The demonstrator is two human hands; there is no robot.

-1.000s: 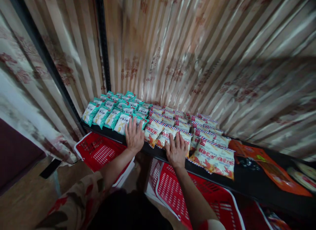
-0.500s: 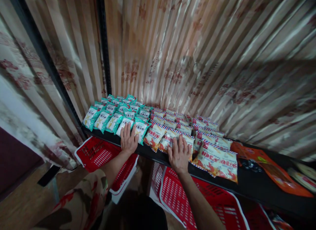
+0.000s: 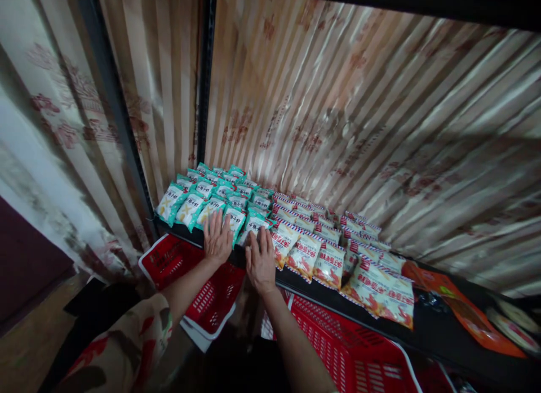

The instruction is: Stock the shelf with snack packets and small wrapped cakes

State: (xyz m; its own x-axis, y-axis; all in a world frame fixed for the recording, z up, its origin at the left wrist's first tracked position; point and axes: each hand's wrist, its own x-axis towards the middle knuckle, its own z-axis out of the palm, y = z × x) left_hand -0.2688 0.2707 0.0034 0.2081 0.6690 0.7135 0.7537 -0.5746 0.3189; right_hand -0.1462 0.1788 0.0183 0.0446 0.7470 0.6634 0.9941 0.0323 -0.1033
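Note:
My left hand (image 3: 217, 239) lies with fingers stretched over the front row of teal-and-white snack bags (image 3: 190, 209), touching one near its middle. Beside it, my right hand (image 3: 260, 262) rests its spread fingers on the lower part of the rightmost teal snack bag (image 3: 255, 224). Neither hand grips anything. Rows of teal bags lean upright on the black shelf (image 3: 454, 339). Just right of my right hand stand cream-and-orange snack bags (image 3: 303, 254) with striped top edges, also in rows.
Below the shelf hang or stand red baskets, one at the left (image 3: 169, 263) and one at the right (image 3: 338, 339). An orange packet (image 3: 473, 320) lies farther right on the shelf. Dark metal posts (image 3: 205, 72) and a striped curtain (image 3: 321, 100) stand behind.
My right hand has moved left from the cream-and-orange bags to the last teal bag. My left hand has shifted slightly left along the teal row. The view has tilted a little.

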